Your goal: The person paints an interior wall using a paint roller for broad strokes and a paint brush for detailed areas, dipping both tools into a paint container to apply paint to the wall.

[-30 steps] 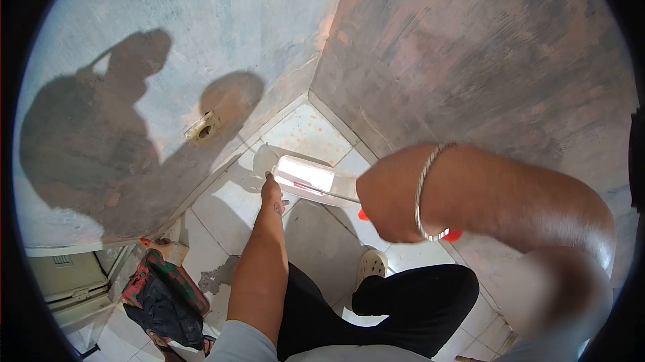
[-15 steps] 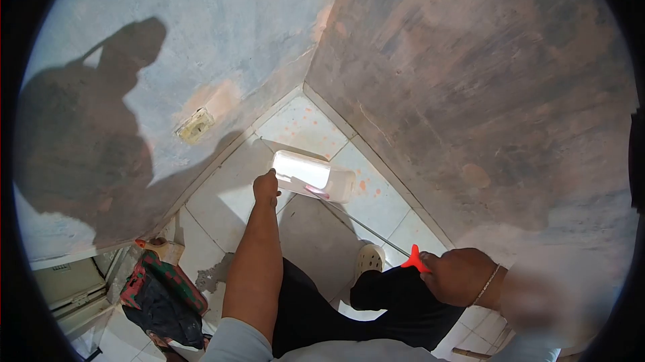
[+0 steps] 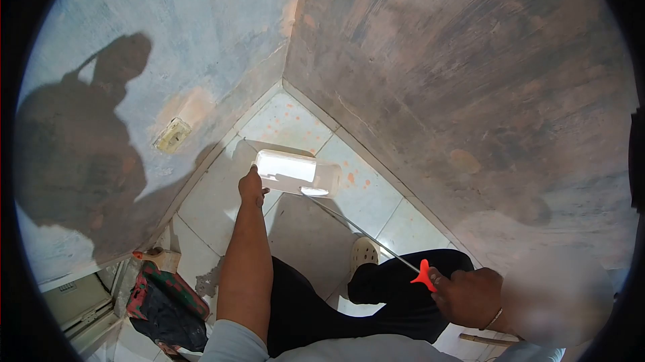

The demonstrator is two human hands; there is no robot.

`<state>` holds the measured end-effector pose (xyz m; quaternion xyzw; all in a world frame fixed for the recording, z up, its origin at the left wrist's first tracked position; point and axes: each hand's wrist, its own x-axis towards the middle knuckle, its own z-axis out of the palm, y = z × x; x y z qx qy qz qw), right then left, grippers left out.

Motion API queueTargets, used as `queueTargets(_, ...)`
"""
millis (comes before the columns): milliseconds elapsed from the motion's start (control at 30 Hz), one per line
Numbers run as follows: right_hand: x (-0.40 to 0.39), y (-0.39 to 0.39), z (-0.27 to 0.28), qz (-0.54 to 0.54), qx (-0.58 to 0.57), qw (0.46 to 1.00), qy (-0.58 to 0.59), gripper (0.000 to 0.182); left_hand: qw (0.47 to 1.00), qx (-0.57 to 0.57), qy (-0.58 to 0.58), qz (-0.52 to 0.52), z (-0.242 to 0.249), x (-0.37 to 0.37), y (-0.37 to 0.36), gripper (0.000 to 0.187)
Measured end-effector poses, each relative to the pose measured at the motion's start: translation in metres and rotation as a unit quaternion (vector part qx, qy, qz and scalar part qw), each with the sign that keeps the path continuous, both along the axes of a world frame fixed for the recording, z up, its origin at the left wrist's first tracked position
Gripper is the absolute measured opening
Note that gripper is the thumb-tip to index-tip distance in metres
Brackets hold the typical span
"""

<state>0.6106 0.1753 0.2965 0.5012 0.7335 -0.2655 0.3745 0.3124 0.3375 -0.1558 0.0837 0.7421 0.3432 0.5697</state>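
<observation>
My left hand (image 3: 252,187) grips the left end of a white paint tray (image 3: 327,174), which is over the tiled floor near the wall corner. The tray's inside is bright white on the left and shaded on the right. My right hand (image 3: 465,297) is wrapped round the red handle (image 3: 424,276) of what looks like a small paint roller, with a long thin metal rod (image 3: 359,229). The rod slopes up to the left, and its far end reaches the tray's near edge. The head there is small, and I cannot make out its shape clearly.
Two patchy walls meet ahead, with a socket box (image 3: 173,135) in the left one. Orange spots mark the floor tiles (image 3: 285,123). A dark bag (image 3: 164,311) and a wide brush (image 3: 160,258) are at lower left. My cream clog (image 3: 364,252) stands below the tray.
The view has shifted, so the corner and tray appear further left. My right hand has moved slightly down and right with the rod, and the head has shifted within the tray.
</observation>
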Motion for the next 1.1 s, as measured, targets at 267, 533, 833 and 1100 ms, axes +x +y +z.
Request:
queueTargets(267,-0.007,0.017,-0.029,-0.041,-0.042,0.998,0.0,0.044,0.999,-0.026,-0.008,-0.023,0.021,0.005,-0.001,0.048)
queueTargets(533,-0.018,0.025,0.016,0.016,-0.066,0.998,-0.008,0.044,0.999,-0.037,-0.032,-0.017,0.022,-0.001,-0.003,0.049)
queueTargets(833,-0.021,0.01,-0.022,-0.023,-0.043,0.999,0.024,0.044,0.999,-0.025,-0.04,-0.011,0.014,0.0,-0.003,0.045)
queueTargets(1100,-0.027,0.006,-0.039,-0.042,-0.056,0.997,0.028,0.043,0.999,-0.027,-0.029,-0.027,0.017,0.002,-0.001,0.046)
